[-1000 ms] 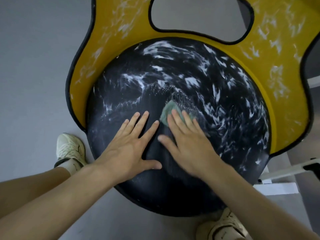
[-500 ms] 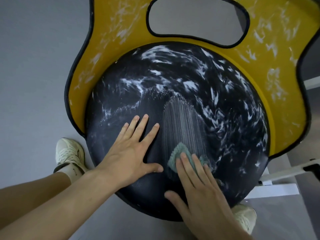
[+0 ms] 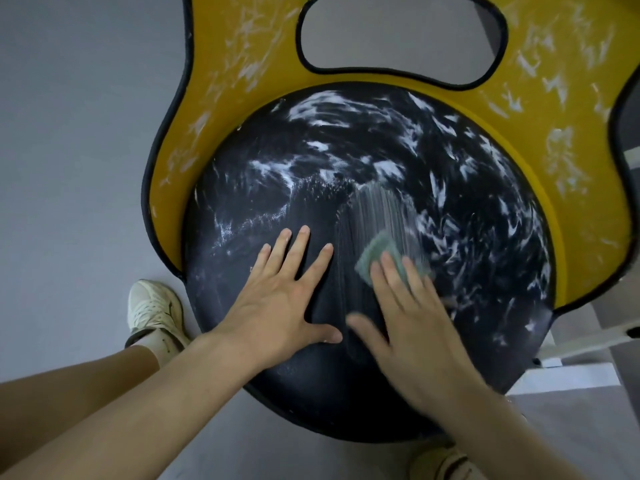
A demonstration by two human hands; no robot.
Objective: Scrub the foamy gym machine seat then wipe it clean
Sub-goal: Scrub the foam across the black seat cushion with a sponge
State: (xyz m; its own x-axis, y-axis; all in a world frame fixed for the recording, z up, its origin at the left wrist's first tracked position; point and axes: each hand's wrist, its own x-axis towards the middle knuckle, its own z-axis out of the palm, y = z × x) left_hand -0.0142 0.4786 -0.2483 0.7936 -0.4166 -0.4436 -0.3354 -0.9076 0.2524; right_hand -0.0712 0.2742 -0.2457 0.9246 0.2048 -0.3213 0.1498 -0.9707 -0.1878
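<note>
A round black seat (image 3: 467,209) fills the middle of the view, streaked with white foam on its far and right parts. A cleaner striped band runs down its centre. My left hand (image 3: 277,303) lies flat on the near left of the seat, fingers spread. My right hand (image 3: 412,320), blurred by motion, presses a small green scrub pad (image 3: 375,252) onto the seat with straight fingers. Only the pad's far edge shows past my fingertips.
A yellow panel (image 3: 568,109) with a black rim and foam smears curves round the seat's far side, with an oval cut-out (image 3: 398,32) at the top. My shoes (image 3: 152,313) stand on the grey floor. A white frame bar (image 3: 588,344) sits at the right.
My right hand with the pad slid down toward me, leaving a striped band, and has now moved back up toward the seat's middle. My left hand has stayed put.
</note>
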